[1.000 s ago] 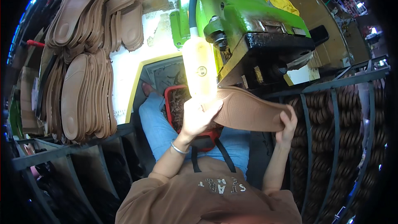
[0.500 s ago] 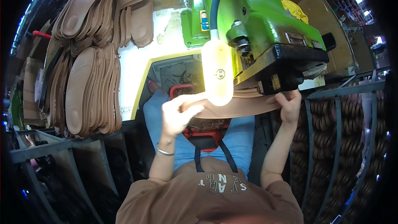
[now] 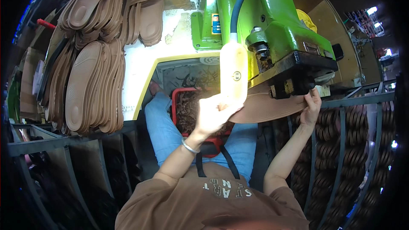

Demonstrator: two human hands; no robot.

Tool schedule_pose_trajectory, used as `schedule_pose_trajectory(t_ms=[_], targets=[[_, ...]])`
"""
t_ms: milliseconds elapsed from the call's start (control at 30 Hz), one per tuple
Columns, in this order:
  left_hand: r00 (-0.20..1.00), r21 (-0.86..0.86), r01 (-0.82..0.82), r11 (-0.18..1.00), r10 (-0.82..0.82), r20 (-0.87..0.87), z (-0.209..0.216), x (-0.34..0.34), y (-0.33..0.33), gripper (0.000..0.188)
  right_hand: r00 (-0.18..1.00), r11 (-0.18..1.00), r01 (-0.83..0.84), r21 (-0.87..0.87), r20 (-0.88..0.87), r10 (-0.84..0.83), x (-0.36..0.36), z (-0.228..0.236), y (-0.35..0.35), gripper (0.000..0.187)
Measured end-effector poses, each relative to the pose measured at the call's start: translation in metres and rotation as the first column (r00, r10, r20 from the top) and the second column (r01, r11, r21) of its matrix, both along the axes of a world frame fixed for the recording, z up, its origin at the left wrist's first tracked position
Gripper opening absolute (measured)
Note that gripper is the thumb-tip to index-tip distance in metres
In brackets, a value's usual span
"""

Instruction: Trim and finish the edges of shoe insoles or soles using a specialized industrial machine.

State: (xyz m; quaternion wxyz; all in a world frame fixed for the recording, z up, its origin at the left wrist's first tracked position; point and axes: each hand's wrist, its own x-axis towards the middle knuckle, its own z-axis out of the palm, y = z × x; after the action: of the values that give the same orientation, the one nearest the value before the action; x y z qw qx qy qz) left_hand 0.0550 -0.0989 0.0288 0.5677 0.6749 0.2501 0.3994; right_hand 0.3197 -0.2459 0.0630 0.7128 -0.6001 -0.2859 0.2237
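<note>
A brown shoe sole [image 3: 268, 108] lies crosswise under the black head [image 3: 294, 74] of a green machine [image 3: 277, 34]. My left hand [image 3: 215, 115] is closed on its left end, the thumb along the near edge and the other fingers partly lost in the lamp's glare. At the right end, my right hand [image 3: 311, 108] pinches the sole close beside the machine head. The lit lamp [image 3: 233, 74] hangs from a blue-grey cable in front of my left hand and hides part of the sole's far side.
Stacks of brown soles [image 3: 91, 87] stand on the white table [image 3: 140, 66] to the left. Between my knees is a red bin [image 3: 174, 106] with brown trimmings. Metal racks flank me; the right rack [image 3: 332, 145] is full of brown pieces. A yellow cloth [image 3: 306, 19] lies behind the machine.
My left hand has moved right along with the sole's left end, and my right hand has shifted slightly right. More of the red bin now shows. The view has shifted a little.
</note>
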Motion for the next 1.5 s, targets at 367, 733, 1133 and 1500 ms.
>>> schedule_pose_trajectory(t_ms=[367,733,1133,1500], targets=[[0.999,-0.099,-0.042,0.994,0.045,0.026,-0.008,0.021,-0.016,0.019,0.994,0.997,0.066,0.049,-0.087,-0.061,0.006,-0.026,-0.051,0.015],[0.978,-0.435,0.006,0.901,0.086,0.192,0.005,-0.044,0.015,0.019,0.990,0.994,-0.105,-0.015,-0.091,0.103,-0.031,-0.011,0.036,0.014],[0.989,-0.501,-0.119,0.857,0.149,0.019,-0.029,-0.163,0.038,0.016,0.948,0.945,-0.317,-0.077,-0.032,0.315,-0.127,-0.027,0.058,0.029],[0.866,0.033,0.274,0.961,-0.231,-0.443,0.016,-0.053,0.011,0.036,0.989,0.994,-0.098,0.056,0.120,0.091,-0.125,-0.049,0.049,0.023]])
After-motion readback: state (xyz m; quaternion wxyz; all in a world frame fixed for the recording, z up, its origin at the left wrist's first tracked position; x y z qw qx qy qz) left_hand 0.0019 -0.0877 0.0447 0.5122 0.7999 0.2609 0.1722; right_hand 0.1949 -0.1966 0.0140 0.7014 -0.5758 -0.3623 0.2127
